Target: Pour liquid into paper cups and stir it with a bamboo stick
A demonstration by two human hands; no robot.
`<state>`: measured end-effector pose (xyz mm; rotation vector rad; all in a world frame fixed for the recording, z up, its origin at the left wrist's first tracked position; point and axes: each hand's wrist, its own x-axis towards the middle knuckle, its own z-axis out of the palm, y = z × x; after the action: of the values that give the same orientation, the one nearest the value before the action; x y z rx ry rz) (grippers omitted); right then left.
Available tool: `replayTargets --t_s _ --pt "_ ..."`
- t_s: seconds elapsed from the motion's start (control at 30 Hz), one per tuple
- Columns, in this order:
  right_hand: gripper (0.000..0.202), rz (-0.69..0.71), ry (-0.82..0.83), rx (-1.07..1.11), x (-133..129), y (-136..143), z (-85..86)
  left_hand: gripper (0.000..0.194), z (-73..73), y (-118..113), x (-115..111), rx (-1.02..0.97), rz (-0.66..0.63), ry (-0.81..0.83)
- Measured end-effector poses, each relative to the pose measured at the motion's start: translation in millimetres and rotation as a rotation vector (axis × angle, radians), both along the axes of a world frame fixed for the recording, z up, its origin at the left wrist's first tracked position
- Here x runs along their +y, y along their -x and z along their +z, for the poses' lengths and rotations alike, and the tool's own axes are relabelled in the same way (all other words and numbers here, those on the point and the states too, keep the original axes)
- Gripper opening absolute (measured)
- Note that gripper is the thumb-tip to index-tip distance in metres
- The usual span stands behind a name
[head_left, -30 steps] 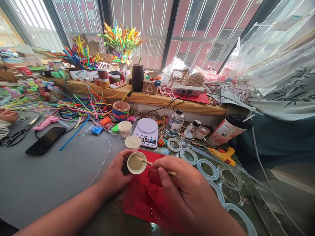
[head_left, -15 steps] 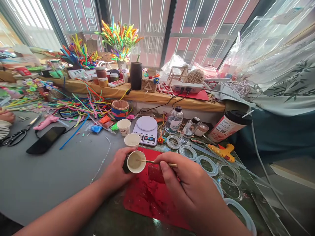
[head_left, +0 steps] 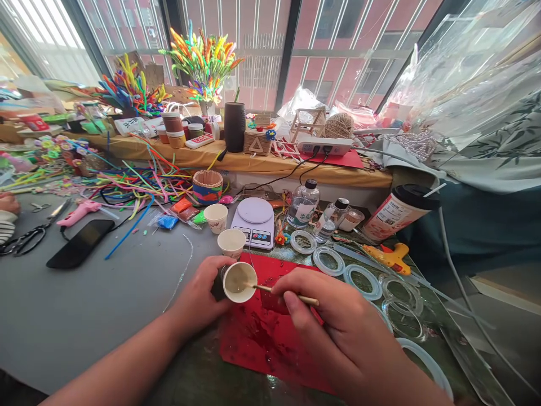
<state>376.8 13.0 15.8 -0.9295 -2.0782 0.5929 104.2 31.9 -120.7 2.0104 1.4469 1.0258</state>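
Wooden stick [head_left: 264,288] slants from pinched right fingers [head_left: 291,279] into paper cup [head_left: 240,282].

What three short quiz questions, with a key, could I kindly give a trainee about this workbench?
1. Multiple choice: what does the left hand hold?
A) a phone
B) a paper cup
C) a pair of scissors

2. True or false: the right hand holds a thin stick.

3. Fill in the blank: the glue gun lying near the lidded drink cup is mainly ____ in colour.

Key: 1 B; 2 true; 3 yellow.
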Motion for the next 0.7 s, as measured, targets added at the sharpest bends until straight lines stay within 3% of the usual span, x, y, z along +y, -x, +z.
replayTargets --t_s 0.3,0.7 --pt "0.027 -0.020 0.016 0.026 2.8 -2.1 0.0 0.050 2.7 -0.4 1.0 0.023 0.057 -0.100" --pt "0.029 -0.034 0.084 0.057 5.8 -4.0 -4.5 0.051 1.4 -0.3 1.1 0.030 0.091 -0.102"
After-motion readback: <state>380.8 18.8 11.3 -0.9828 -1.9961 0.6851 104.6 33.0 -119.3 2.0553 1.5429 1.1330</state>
